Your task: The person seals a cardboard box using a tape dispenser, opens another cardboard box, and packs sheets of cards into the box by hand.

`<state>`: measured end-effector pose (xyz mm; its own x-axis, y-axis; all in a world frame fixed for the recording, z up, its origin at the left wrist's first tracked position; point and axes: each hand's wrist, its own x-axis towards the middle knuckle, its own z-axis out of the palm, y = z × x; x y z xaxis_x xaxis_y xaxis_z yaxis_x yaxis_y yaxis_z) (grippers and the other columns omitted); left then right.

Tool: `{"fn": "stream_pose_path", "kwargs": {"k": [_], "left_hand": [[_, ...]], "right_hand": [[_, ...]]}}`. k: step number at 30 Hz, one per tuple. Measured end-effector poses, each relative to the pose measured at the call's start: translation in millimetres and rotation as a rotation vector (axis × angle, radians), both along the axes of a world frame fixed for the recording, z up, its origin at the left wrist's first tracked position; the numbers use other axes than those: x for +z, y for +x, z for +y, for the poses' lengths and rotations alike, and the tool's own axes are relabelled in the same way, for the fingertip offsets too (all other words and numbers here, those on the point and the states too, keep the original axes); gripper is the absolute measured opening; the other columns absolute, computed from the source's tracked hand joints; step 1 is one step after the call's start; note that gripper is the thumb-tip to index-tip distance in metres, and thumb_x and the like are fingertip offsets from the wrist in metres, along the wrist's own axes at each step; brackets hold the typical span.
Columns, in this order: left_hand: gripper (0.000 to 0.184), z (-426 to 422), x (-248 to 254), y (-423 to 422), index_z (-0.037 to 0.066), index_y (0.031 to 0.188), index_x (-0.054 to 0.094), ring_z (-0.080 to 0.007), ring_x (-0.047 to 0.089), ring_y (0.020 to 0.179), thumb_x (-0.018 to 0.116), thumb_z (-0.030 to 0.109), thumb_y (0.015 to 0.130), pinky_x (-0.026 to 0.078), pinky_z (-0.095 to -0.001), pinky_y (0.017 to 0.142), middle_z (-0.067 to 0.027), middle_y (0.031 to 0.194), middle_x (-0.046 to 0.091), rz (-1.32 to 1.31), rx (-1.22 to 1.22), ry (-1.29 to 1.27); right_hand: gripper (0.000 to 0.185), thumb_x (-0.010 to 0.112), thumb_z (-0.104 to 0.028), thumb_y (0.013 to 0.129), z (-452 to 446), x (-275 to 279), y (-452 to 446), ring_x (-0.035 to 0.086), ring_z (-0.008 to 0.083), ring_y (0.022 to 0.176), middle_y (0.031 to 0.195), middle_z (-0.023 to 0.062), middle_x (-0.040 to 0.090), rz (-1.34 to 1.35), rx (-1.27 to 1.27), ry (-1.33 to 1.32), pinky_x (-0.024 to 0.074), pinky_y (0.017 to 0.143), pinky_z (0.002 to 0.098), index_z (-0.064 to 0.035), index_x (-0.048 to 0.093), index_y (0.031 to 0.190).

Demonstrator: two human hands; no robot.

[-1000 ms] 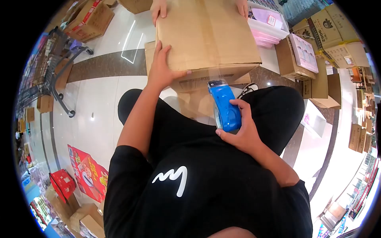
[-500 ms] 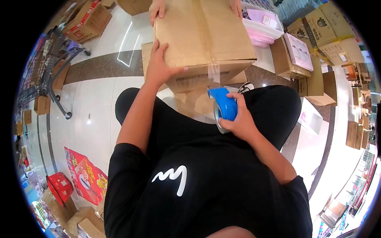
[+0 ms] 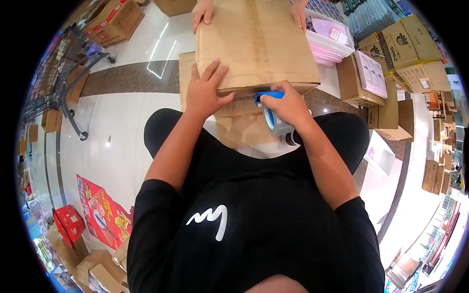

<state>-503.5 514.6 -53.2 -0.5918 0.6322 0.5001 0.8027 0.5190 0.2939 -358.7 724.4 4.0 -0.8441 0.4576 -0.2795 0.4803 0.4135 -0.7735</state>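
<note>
A large cardboard box (image 3: pixel 244 46) stands in front of me, with brown tape (image 3: pixel 257 39) running along its top seam. My left hand (image 3: pixel 205 95) rests on the near left part of the box, fingers spread over the top and thumb against the front side. In my right hand (image 3: pixel 289 105) is a blue tape dispenser (image 3: pixel 271 94), gripped at the box's near edge, close to the seam. Its tape roll (image 3: pixel 281 126) hangs below my fingers. Another person's two hands (image 3: pixel 202 13) hold the far corners of the box.
Flat cardboard (image 3: pixel 242 131) lies under the box. To the right are pink-and-white trays (image 3: pixel 330 39) and several cartons (image 3: pixel 400 44). A wheeled cart (image 3: pixel 66 93) stands at left, with a red poster (image 3: pixel 102 212) on the floor nearer me.
My right hand has carried the tape dispenser up and forward from above my lap to the box's near edge. My left hand has shifted slightly right and down on the box.
</note>
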Motion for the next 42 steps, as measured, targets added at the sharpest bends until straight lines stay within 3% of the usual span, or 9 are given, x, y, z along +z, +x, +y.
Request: {"fn": "stream_pose_path", "kwargs": {"k": [8,12,14,19,24,28,31,33,42], "left_hand": [[0.076,0.9,0.9,-0.8,0.018,0.134,0.060,-0.0430,0.047,0.129,0.085,0.036,0.065,0.032,-0.0596,0.114,-0.0067,0.144,0.052,0.013,-0.015,-0.052],[0.083,2.0,-3.2,-2.8,0.018,0.136,0.058,-0.0503,0.045,0.127,0.086,0.041,0.062,0.033,-0.0664,0.110,-0.0074,0.146,0.049,0.030,-0.019,-0.037],[0.084,4.6,9.8,7.7,0.019,0.139,0.055,-0.0512,0.041,0.131,0.084,0.042,0.064,0.033,-0.0684,0.108,-0.0064,0.148,0.047,0.019,0.073,-0.154],[0.095,44.8,12.4,32.9,0.014,0.151,0.039,-0.0522,0.034,0.138,0.076,0.056,0.073,0.029,-0.0761,0.102,-0.0146,0.156,0.036,0.051,0.184,-0.390],[0.110,109.3,5.3,26.4,-0.008,0.149,0.028,-0.0460,0.027,0.146,0.064,0.070,0.080,0.024,-0.0662,0.113,-0.0228,0.159,0.028,-0.034,-0.037,-0.481],[0.112,130.9,32.1,26.7,-0.007,0.152,0.025,-0.0462,0.026,0.146,0.058,0.073,0.082,0.022,-0.0644,0.115,-0.0247,0.159,0.028,-0.106,0.048,-0.440],[0.113,132.6,43.3,25.2,-0.007,0.153,0.021,-0.0445,0.021,0.149,0.052,0.077,0.084,0.020,-0.0610,0.118,-0.0257,0.160,0.023,0.127,-0.001,-0.530],[0.111,134.8,23.2,15.8,-0.005,0.155,0.020,-0.0431,0.016,0.151,0.046,0.078,0.086,0.015,-0.0607,0.119,-0.0237,0.163,0.017,-0.089,-0.071,-0.507],[0.106,182.4,13.9,-96.9,-0.001,0.158,0.014,-0.0373,0.008,0.154,0.031,0.079,0.091,0.007,-0.0614,0.120,-0.0190,0.166,0.008,-0.305,0.166,-0.621]], "right_hand": [[0.069,0.076,-0.042,0.067,2.3,-22.0,-16.5,0.068,0.0359,0.099,0.105,0.0249,0.069,-0.163,0.047,0.087,0.0523,0.086,0.0401,0.0010,0.058,0.117],[0.070,0.077,-0.042,0.066,-21.2,-97.7,11.3,0.067,0.0374,0.102,0.106,0.0252,0.069,-0.065,-0.023,0.159,0.0525,0.087,0.0420,0.0003,0.057,0.118],[0.071,0.078,-0.043,0.066,-18.3,-117.7,27.0,0.067,0.0386,0.103,0.105,0.0246,0.069,-0.056,0.123,0.196,0.0528,0.088,0.0440,0.0001,0.057,0.119],[0.070,0.078,-0.043,0.066,-12.2,-48.9,16.5,0.067,0.0385,0.103,0.107,0.0248,0.069,-0.181,0.249,0.150,0.0527,0.088,0.0450,0.0000,0.057,0.117],[0.065,0.076,-0.044,0.069,-3.5,-26.5,30.5,0.067,0.0417,0.098,0.102,0.0263,0.069,-0.067,0.307,0.125,0.0527,0.087,0.0462,-0.0006,0.058,0.113],[0.065,0.075,-0.044,0.070,8.8,-29.8,40.8,0.068,0.0420,0.094,0.099,0.0248,0.070,-0.121,0.307,0.168,0.0531,0.085,0.0469,-0.0012,0.058,0.117],[0.068,0.075,-0.043,0.070,15.5,-20.6,39.3,0.068,0.0409,0.096,0.101,0.0260,0.069,-0.217,0.360,0.162,0.0529,0.084,0.0472,-0.0014,0.056,0.120],[0.067,0.074,-0.043,0.071,20.0,-19.7,40.1,0.067,0.0404,0.096,0.101,0.0260,0.069,-0.184,0.364,0.141,0.0524,0.084,0.0480,-0.0013,0.055,0.120],[0.060,0.074,-0.042,0.072,46.1,-0.9,32.2,0.067,0.0416,0.089,0.096,0.0246,0.069,-0.085,0.370,0.140,0.0521,0.081,0.0493,-0.0049,0.053,0.115]]}}
